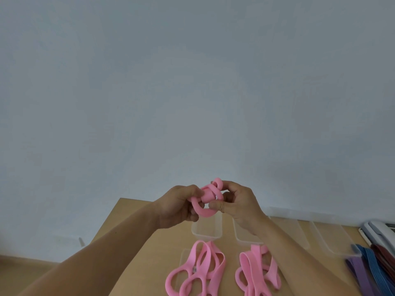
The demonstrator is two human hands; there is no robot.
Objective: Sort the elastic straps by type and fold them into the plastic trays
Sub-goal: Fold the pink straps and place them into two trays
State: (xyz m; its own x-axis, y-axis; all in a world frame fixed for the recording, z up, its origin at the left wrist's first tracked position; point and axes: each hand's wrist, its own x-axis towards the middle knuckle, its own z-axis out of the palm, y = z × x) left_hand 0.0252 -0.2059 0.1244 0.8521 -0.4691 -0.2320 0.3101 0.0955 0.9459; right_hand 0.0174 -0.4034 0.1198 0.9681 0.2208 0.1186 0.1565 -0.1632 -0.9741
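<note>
I hold a pink elastic strap [206, 207] raised above the wooden table [136, 218]; it is bunched into several loops. My left hand [178, 207] grips its left side with curled fingers. My right hand [237, 201] pinches its right side between thumb and fingers. Directly below stands a clear plastic tray [206, 230], and a second clear tray [241, 236] lies partly under my right wrist. Two heaps of pink straps lie near me, one at the left [197, 272] and one at the right [257, 272].
More clear trays [324, 238] line the back right of the table. Purple [359, 272], blue [376, 268] and dark red [384, 257] straps lie at the right edge. A white device [380, 229] sits behind them. A pale wall fills the background.
</note>
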